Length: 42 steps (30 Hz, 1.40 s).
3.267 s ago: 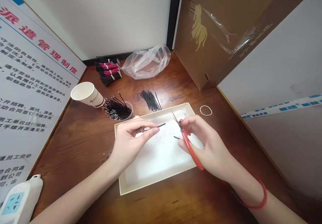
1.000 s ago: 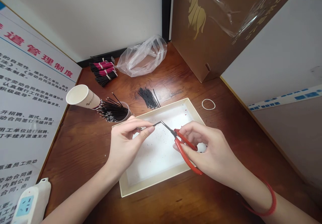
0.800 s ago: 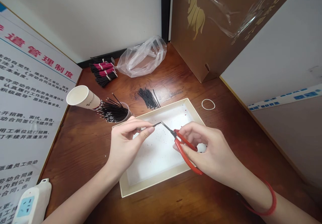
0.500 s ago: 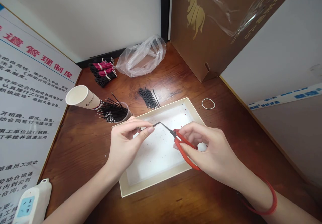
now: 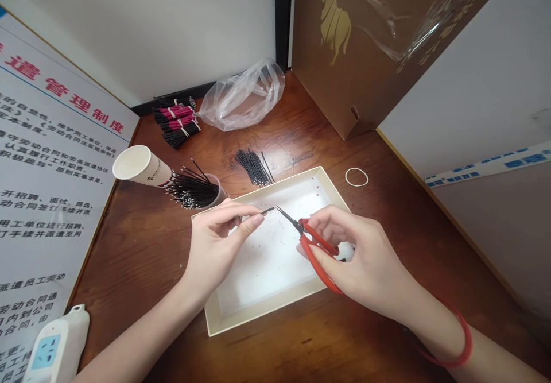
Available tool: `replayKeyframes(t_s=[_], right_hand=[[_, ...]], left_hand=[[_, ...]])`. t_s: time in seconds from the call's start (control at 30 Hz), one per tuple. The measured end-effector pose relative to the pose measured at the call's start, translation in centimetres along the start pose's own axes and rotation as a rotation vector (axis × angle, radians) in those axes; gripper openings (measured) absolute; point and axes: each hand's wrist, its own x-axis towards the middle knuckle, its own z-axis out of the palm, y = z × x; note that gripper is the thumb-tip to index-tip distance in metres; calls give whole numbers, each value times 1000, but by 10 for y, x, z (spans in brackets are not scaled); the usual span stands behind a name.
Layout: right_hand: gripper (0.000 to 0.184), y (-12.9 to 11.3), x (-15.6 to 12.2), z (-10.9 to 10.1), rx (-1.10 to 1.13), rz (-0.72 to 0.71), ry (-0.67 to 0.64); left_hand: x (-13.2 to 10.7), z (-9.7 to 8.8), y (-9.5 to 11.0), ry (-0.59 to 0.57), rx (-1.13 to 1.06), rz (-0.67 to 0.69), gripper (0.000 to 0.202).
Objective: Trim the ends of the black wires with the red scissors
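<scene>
My left hand [image 5: 219, 245] pinches a short black wire piece [image 5: 266, 211] between thumb and forefinger, holding it over a shallow cream tray [image 5: 258, 308]. My right hand [image 5: 357, 256] grips red-handled scissors [image 5: 316, 254], their dark blades pointing left with the tips just right of the wire's end. Small black and red scraps speckle the white floor of the tray.
On the wooden desk: a tipped paper cup [image 5: 140, 166], a clear cup of black wires [image 5: 193, 190], a loose wire pile [image 5: 255, 167], banded red-black bundles [image 5: 177, 120], a plastic bag [image 5: 243, 96], a rubber band [image 5: 356, 177], a cardboard box [image 5: 365, 44], a power strip [image 5: 54, 348].
The scissors swung from upright to pointing left at the wire, closed on its end, and now the blades sit slightly apart from it. The left hand barely moved.
</scene>
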Motion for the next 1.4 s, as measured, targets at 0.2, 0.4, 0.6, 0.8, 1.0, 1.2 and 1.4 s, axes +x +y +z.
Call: replayKeyframes(t_s=[0.2, 0.4, 0.6, 0.8, 1.0, 1.2, 1.4], right_hand=[[12, 0, 0, 1, -8, 4, -15], [14, 0, 0, 0, 9, 25, -30], [13, -1, -1, 1, 28, 41, -51], [15, -1, -3, 1, 54, 34, -45], [14, -1, -3, 2, 30, 12, -12], [14, 1, -3, 2, 32, -9, -29], [13, 2, -2, 2, 40, -1, -39]], left_hand=[[1, 1, 1, -2, -3, 5, 6], [0, 2, 1, 1, -13, 19, 7], [0, 2, 1, 15, -18, 31, 8], [1, 3, -2, 25, -28, 53, 10], [0, 2, -3, 18, -37, 76, 15], [0, 1, -2, 11, -56, 88, 17], [0, 1, -1, 5, -57, 89, 18]])
